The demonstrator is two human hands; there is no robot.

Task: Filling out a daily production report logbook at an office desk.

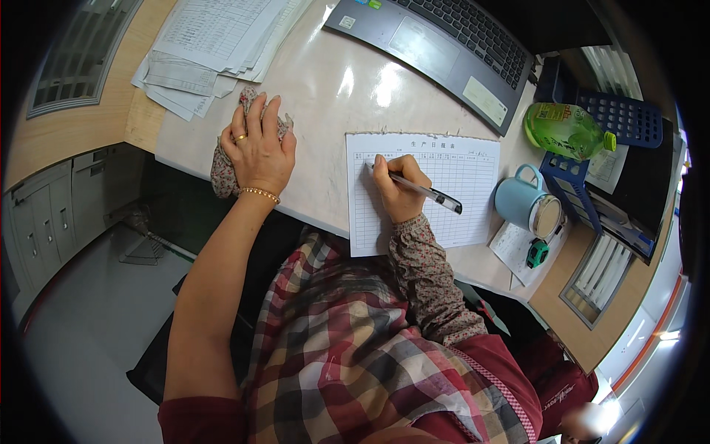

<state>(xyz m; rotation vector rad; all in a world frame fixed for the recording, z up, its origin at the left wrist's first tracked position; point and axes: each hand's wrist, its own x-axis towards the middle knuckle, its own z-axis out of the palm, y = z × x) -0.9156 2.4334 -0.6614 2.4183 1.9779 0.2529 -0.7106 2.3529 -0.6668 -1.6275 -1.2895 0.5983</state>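
My right hand [403, 189] is closed around a pen [444, 198] with a clear barrel and dark cap end. Its grip end points at the upper left of a printed table form [466, 177], a white sheet whose rows look mostly blank. A floral oversleeve [425, 274] covers my right forearm. My left hand [259, 152] lies palm down with fingers spread over a crumpled floral cloth [224, 174], patterned like that oversleeve. A ring and a beaded bracelet are on the bare left hand and wrist.
Beyond the form sits an open laptop [429, 44]. A stack of printed papers [214, 37] lies far left. To the right are a light-blue mug [518, 203], a green drink bottle [562, 129], a blue plastic basket [621, 118] and a small green-black tape measure [538, 253].
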